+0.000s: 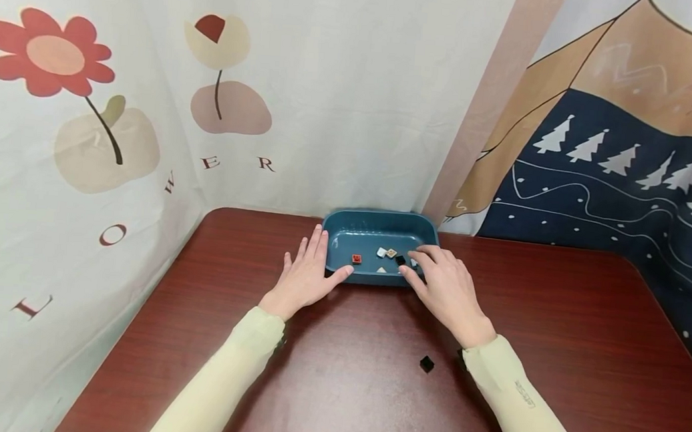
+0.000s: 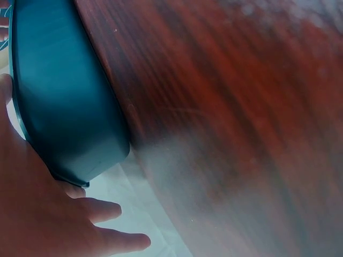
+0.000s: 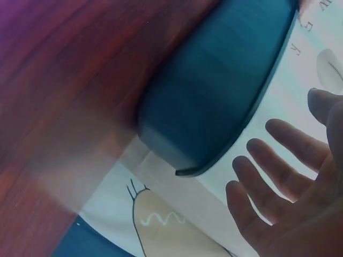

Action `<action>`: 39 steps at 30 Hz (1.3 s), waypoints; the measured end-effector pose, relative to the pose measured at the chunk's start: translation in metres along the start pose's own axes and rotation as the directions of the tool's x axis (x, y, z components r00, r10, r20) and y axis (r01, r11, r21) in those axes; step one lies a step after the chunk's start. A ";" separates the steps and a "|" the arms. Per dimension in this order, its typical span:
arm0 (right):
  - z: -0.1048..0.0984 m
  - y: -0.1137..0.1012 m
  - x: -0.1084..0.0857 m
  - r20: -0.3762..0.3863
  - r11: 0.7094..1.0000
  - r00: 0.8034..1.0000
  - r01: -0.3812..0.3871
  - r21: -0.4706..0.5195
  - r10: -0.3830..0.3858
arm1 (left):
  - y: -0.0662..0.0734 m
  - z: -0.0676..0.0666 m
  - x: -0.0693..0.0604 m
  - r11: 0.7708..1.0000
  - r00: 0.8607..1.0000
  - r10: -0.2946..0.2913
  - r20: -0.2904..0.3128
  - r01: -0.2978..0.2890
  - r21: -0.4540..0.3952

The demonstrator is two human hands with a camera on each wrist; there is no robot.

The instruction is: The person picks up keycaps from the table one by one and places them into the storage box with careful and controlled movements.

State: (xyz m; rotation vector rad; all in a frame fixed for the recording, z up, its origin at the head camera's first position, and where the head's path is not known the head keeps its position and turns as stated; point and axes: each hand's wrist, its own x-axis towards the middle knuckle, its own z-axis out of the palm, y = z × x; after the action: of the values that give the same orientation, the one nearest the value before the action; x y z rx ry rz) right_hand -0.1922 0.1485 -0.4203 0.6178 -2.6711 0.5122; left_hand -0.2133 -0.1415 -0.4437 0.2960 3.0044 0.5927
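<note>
A dark teal tray (image 1: 378, 280) stands at the far edge of the table with several small pieces in it. Among them are a red square piece (image 1: 356, 259), a white piece (image 1: 381, 252), a beige piece (image 1: 391, 253) and a black piece (image 1: 400, 260). My left hand (image 1: 304, 277) rests against the tray's left end, its fingers fairly straight and its thumb over the front rim. Over the right end hovers my right hand (image 1: 448, 287), fingers apart and loosely bent, with nothing visible in its grasp. The right wrist view shows those fingers (image 3: 278, 176) spread beside the rim.
A small black square piece (image 1: 427, 363) lies on the reddish-brown table (image 1: 346, 383), in front of the tray and near the right sleeve. Behind the table hang a white printed curtain (image 1: 353, 109) and a dark blue one with trees (image 1: 613, 188).
</note>
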 end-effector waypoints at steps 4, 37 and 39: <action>-0.005 -0.002 -0.009 -0.006 1.000 1.000 -0.005 -0.011 0.005 | 0.000 0.001 0.000 1.000 1.000 -0.002 -0.002 0.002 0.004; -0.014 -0.015 -0.076 0.342 0.987 0.927 0.163 0.010 -0.156 | 0.001 0.000 0.001 1.000 1.000 -0.005 0.005 0.005 -0.003; -0.013 -0.016 -0.078 0.354 0.984 0.920 0.176 0.005 -0.166 | 0.000 0.000 0.001 1.000 1.000 -0.008 0.007 0.008 -0.003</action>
State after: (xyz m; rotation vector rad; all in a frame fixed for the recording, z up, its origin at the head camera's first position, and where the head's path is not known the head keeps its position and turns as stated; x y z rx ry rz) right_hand -0.1155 0.1679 -0.4370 1.0109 -2.9095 0.3405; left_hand -0.2144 -0.1410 -0.4439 0.2850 2.9958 0.5946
